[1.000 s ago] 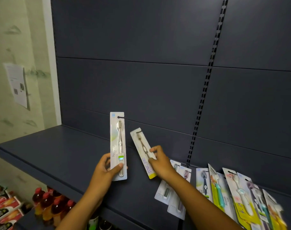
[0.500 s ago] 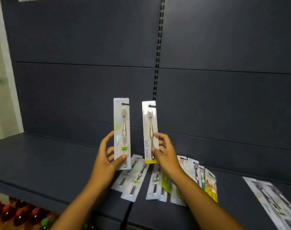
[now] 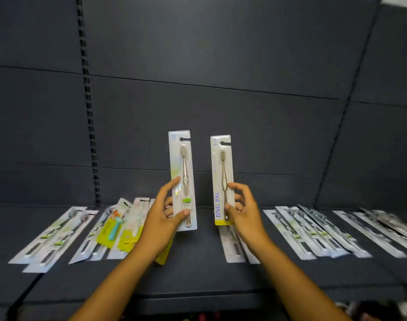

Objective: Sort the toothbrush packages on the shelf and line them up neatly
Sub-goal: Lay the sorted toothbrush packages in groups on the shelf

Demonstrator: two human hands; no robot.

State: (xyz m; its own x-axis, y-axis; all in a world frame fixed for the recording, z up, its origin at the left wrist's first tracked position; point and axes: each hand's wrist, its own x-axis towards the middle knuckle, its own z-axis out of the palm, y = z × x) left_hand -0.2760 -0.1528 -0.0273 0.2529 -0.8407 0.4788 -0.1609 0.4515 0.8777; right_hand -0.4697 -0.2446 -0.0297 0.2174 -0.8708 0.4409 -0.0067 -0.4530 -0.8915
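The left hand (image 3: 162, 216) and right hand (image 3: 243, 210) each pinch one upright toothbrush package, left package (image 3: 182, 167) and right package (image 3: 222, 172), above the shelf (image 3: 197, 274).

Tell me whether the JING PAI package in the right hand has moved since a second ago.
Yes. The JING PAI package, pinched by the right hand, went from tilted low against the shelf to upright, lifted above it.

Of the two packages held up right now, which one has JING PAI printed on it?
The package in the right hand: the yellow-bottomed package with blue JING PAI lettering. The left hand holds the green-labelled package instead.
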